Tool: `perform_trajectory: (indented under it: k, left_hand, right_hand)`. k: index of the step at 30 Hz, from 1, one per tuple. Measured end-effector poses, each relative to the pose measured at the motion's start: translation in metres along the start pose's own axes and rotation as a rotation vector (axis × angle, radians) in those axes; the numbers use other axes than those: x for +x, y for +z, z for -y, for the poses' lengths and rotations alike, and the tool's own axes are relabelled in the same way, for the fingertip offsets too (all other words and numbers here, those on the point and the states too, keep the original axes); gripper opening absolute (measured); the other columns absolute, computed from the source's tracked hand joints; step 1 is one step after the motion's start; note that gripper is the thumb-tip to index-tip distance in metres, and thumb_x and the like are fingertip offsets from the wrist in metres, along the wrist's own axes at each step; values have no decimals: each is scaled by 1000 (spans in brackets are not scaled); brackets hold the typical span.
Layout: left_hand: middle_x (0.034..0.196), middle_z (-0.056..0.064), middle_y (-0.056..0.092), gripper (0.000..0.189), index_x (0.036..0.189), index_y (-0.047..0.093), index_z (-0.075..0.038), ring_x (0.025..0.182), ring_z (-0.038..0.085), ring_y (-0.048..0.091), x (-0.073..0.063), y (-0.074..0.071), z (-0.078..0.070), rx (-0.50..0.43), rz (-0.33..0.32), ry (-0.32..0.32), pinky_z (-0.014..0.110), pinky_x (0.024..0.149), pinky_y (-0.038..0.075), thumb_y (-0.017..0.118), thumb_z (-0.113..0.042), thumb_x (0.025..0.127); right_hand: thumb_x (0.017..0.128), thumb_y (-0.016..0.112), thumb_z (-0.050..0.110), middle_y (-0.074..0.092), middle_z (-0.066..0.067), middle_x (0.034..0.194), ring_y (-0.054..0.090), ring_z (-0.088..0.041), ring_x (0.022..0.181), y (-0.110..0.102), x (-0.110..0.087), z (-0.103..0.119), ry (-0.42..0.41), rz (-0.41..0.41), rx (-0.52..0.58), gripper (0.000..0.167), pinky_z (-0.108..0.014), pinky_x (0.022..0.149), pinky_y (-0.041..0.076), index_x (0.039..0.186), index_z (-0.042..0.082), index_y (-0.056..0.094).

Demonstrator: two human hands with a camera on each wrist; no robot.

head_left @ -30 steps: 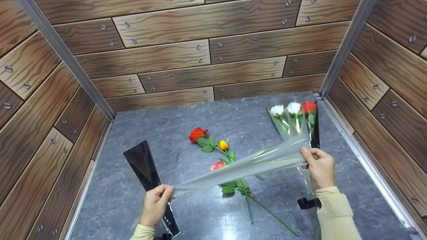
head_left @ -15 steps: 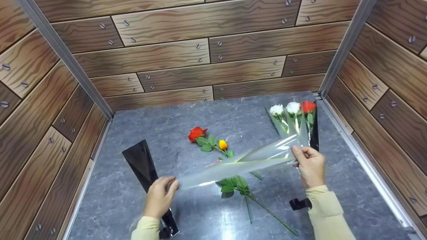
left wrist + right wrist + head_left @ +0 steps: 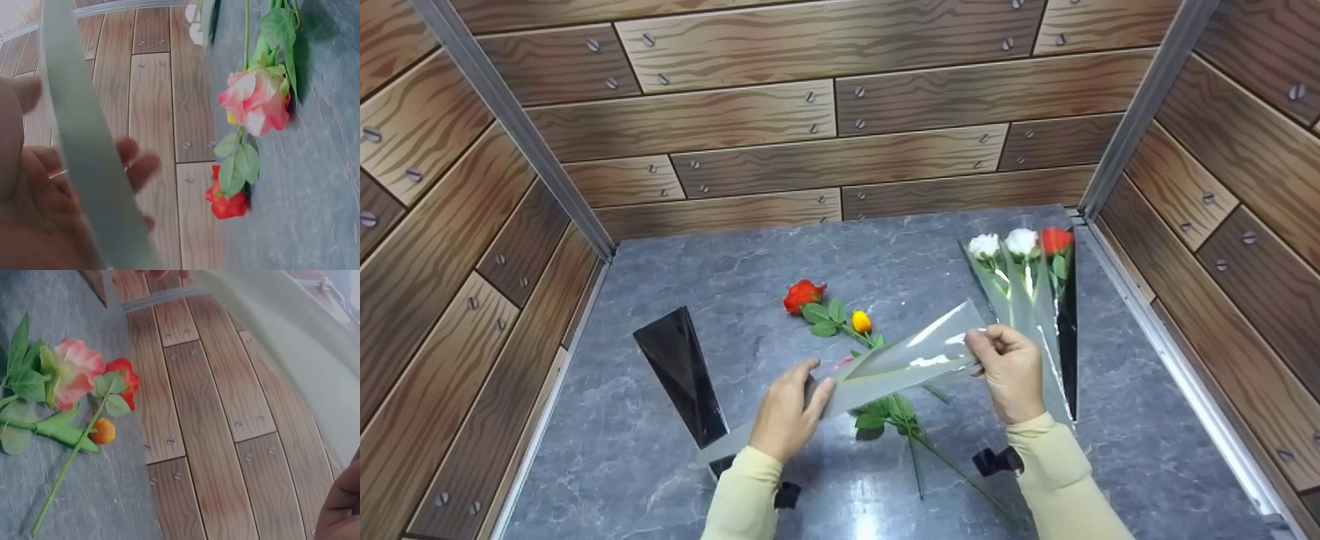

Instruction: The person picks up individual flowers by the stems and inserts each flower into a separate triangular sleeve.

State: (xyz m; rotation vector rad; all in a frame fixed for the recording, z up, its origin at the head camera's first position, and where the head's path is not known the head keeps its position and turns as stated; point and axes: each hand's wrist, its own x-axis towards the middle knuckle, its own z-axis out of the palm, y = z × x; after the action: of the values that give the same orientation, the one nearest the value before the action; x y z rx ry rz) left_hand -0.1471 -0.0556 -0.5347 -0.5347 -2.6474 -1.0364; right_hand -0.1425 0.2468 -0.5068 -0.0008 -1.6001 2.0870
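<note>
A translucent flower sleeve (image 3: pixel 911 364) stretches between both hands above the table. Its wider end is pinched by my right hand (image 3: pixel 1014 375) between thumb and fingers. My left hand (image 3: pixel 786 414) is around the sleeve's middle, thumb and fingers spread apart; in the left wrist view the sleeve (image 3: pixel 84 129) crosses in front of the palm. The narrow end hangs past the left hand, over a black flower sleeve (image 3: pixel 679 375). Beneath lie a red rose (image 3: pixel 804 297), a yellow-orange tulip (image 3: pixel 861 322) and a pink rose (image 3: pixel 256 101), mostly hidden in the head view.
At the right, two white roses (image 3: pixel 1021 241) and a red rose (image 3: pixel 1057 241) lie in sleeves. Green stems (image 3: pixel 919 465) reach toward the front of the grey marbled table (image 3: pixel 720 270). Wood-patterned walls (image 3: pixel 750 135) enclose the back and sides.
My left hand has released the sleeve's narrow tip and moved right, up to its middle. My right hand has moved left, still holding the wide end.
</note>
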Motion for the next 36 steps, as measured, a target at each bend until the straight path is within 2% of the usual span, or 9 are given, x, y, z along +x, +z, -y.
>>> perform_trajectory:
  k: [3, 6, 10, 14, 19, 24, 29, 33, 36]
  left_hand:
    - [86, -4, 60, 28, 103, 67, -12, 74, 13, 57, 2, 0, 3, -14, -58, 42, 33, 67, 48, 56, -37, 97]
    - [77, -8, 52, 21, 91, 67, -16, 67, 9, 50, 3, -2, 4, -15, -104, 79, 29, 62, 44, 58, -34, 96]
    - [75, -9, 50, 21, 89, 67, -16, 66, 9, 48, 4, -6, 6, -10, -119, 118, 28, 61, 44, 58, -34, 97]
    - [78, -8, 53, 22, 92, 68, -16, 68, 9, 50, 4, -10, 8, -6, -107, 142, 28, 63, 45, 56, -35, 97]
    - [77, -8, 54, 20, 93, 69, -15, 67, 8, 50, 4, -11, 12, -14, -139, 155, 28, 62, 45, 58, -31, 97]
    - [72, -8, 51, 20, 86, 70, -15, 61, 8, 49, 3, -11, 16, 14, -238, 138, 27, 57, 43, 60, -28, 96]
    - [67, -6, 48, 25, 78, 69, -14, 57, 8, 43, 2, -12, 19, 60, -316, 108, 28, 53, 40, 59, -27, 96]
    - [67, -6, 49, 26, 78, 70, -15, 58, 8, 43, 0, -11, 22, 77, -333, 77, 28, 54, 39, 58, -29, 97]
    - [68, -5, 50, 26, 79, 70, -14, 58, 9, 45, -2, -10, 24, 81, -332, 64, 29, 55, 41, 58, -29, 97]
  right_hand:
    - [85, 67, -8, 58, -3, 58, 53, -9, 45, 3, 0, 1, 0, 10, 5, 13, -22, 40, 46, 73, -5, 62]
    - [89, 64, -3, 56, -2, 58, 53, -9, 45, 2, 1, 0, 30, 14, 12, 18, -22, 41, 46, 71, -1, 62]
    - [98, 55, 14, 58, 0, 62, 58, -10, 49, -2, 3, -1, 110, 63, 100, 29, -22, 44, 46, 70, 6, 62]
    - [101, 48, 25, 63, -1, 70, 62, -11, 55, -7, 5, 0, 182, 168, 208, 34, -22, 49, 48, 75, 9, 62]
    - [102, 48, 25, 65, -3, 70, 58, -12, 54, -14, 8, -2, 259, 229, 184, 32, -22, 52, 49, 80, 9, 65]
    - [99, 55, 15, 61, -8, 67, 56, -15, 55, -15, 6, -19, 345, 220, -108, 24, -25, 54, 47, 86, -3, 64]
    - [92, 63, 14, 65, -11, 79, 61, -22, 66, -10, -8, -50, 373, 433, -543, 20, -35, 61, 53, 99, -5, 65]
    - [89, 67, 18, 66, -3, 82, 62, -19, 70, -6, -26, -72, 280, 628, -835, 17, -35, 64, 53, 99, 5, 68]
    - [85, 72, 20, 64, 5, 75, 57, -11, 64, -2, -34, -86, 168, 651, -996, 9, -32, 62, 51, 87, 11, 70]
